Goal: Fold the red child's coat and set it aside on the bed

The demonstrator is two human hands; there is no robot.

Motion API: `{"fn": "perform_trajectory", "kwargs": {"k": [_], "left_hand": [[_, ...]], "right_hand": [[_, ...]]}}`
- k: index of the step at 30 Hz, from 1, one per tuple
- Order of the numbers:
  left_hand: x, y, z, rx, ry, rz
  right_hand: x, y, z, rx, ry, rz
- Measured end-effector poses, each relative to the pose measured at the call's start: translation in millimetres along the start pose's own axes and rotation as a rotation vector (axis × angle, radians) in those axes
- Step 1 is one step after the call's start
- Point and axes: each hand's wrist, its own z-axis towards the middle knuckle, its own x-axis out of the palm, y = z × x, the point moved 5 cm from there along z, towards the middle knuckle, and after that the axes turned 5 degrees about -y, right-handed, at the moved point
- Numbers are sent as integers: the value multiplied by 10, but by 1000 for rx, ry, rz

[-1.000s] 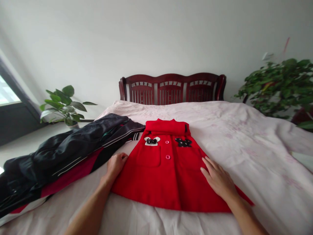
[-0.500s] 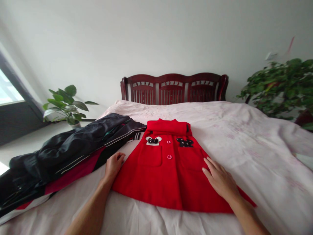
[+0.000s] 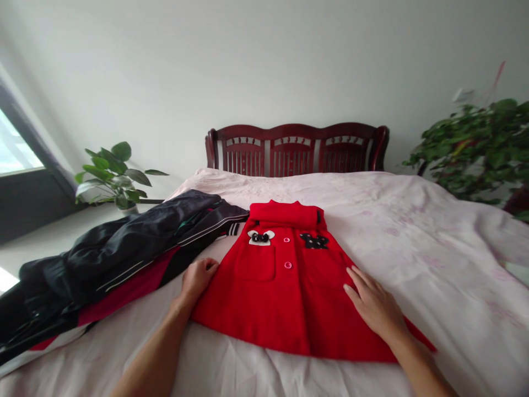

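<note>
A red coat (image 3: 256, 309) lies flat on the bed, its flared hem toward me and its upper part folded over into a band. Two round buttons run down its front. Above one pocket is a white-and-black bow; above the other, a black polka-dot patch. My left hand (image 3: 198, 280) is at the coat's left edge, fingers curled in and closed on that edge; the fingertips are partly hidden. Resting on the coat's right side, my right hand (image 3: 375, 306) is open with its fingers stretched out.
Dark jackets or tracksuit tops (image 3: 124, 242) lie heaped on the left of the bed, touching the coat's upper left. A pale flowered sheet (image 3: 397, 231) covers the bed. Beyond stands a dark wooden headboard (image 3: 291, 149). Potted plants (image 3: 118, 171) flank the bed.
My left hand has shifted slightly right, and its fingers have come up to the coat's edge. The right hand stays in place on the coat. The view has turned slightly.
</note>
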Motion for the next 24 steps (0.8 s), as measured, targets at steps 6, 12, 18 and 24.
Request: {"fn": "perform_trajectory", "kwargs": {"k": [6,12,18,24], "left_hand": [[-56,90,-11,-72,-95,-8],[-27,59,-21,-29,-32,-62],[-18,-9,-23,12,-2,-28],[-20,6,-10,24,-47,-20]], "right_hand": [[-2,2,-1,7,3,16],[-12,11,0,6,-6,17],[4,-3,4,-4,1,-6],[19,-14,-2,15,8,1]]}}
